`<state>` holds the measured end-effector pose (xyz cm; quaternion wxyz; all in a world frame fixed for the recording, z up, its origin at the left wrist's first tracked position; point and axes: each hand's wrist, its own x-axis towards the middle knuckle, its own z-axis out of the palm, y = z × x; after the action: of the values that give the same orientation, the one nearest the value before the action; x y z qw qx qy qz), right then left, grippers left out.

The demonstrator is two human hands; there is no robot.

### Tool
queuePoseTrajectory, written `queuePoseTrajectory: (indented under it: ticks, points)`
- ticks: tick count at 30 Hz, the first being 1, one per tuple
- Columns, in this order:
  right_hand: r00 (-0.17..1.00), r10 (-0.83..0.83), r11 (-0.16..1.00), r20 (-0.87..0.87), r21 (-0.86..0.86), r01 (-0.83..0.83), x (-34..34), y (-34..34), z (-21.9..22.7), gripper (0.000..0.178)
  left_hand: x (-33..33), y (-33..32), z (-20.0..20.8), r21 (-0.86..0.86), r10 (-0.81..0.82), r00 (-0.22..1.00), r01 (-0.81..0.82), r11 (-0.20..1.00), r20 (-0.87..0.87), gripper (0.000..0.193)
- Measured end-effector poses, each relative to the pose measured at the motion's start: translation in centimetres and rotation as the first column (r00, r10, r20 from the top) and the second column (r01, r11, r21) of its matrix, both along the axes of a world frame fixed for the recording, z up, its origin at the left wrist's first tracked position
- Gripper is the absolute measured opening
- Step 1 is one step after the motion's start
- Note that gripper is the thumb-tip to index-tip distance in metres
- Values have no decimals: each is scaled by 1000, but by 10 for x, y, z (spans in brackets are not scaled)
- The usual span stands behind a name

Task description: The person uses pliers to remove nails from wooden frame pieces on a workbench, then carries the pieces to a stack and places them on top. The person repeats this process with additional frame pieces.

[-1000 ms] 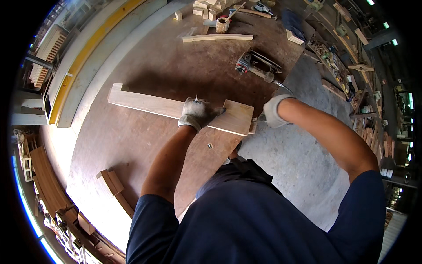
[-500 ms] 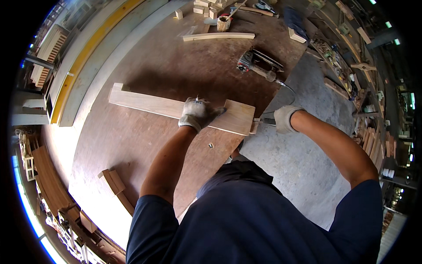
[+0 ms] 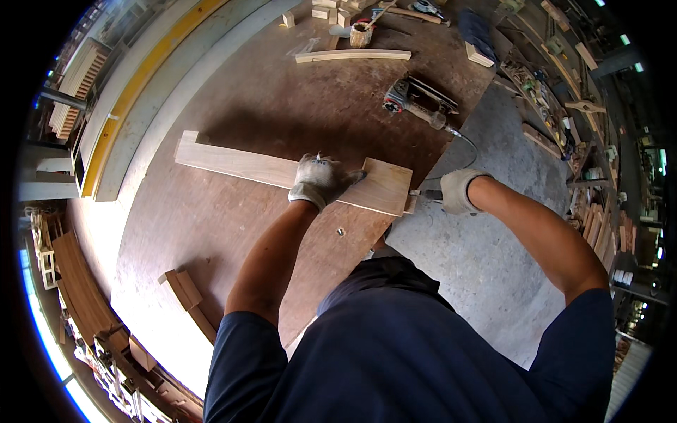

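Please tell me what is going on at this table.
A person's left hand, in a pale glove, lies over a long, pale wooden piece on a broad brown table. The right hand, gloved too, holds a slim tool at the wood's right end, near the table edge; whether it touches is too small to tell. A dark, corded or hosed power tool lies farther back, with neither hand on it.
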<state>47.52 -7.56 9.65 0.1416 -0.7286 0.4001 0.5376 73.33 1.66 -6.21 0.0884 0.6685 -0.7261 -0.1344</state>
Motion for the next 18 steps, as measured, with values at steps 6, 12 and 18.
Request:
queuePoseTrajectory:
  ticks: [6,12,18]
  points:
    - [979,-195,981,60,16,194,-22,-1,-2,44,0,-1,-3,-15,-6,999,6,1000,39,61]
    - [900,-433,901,42,50,431,-38,10,-6,43,-1,-3,2,47,-12,999,10,999,51,60]
    - [882,-351,928,315,-6,372,-87,24,-52,40,-3,-2,2,-10,-9,999,10,1000,37,58]
